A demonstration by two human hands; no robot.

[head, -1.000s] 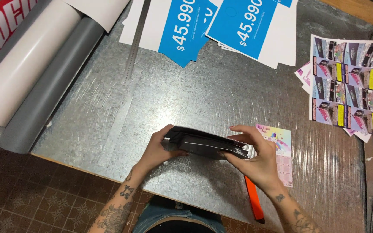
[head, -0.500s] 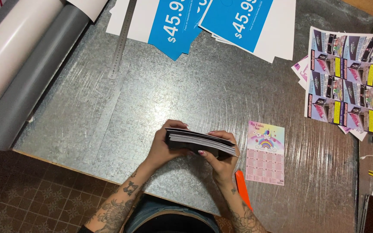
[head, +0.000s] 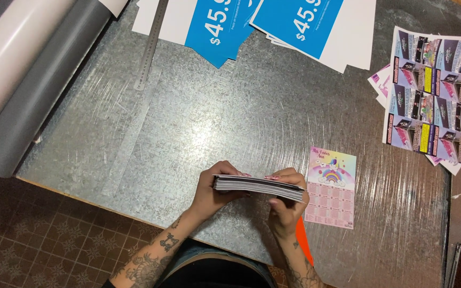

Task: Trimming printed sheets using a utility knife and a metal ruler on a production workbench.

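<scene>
Stack of cards point(head: 260, 185), lower centre: gripped edgewise between left hand point(head: 213, 193) and right hand point(head: 286, 205); pink calendar card point(head: 331, 188) just right.

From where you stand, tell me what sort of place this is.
Probably a print or sign shop. Both hands, left hand and right hand, hold a stack of printed cards over a metal-topped table, with blue price posters, uncut flyer sheets and vinyl rolls around.

I have one head-worn view only, looking steeply down, close above the metal table point(head: 198, 117), near edge at frame bottom.
</scene>
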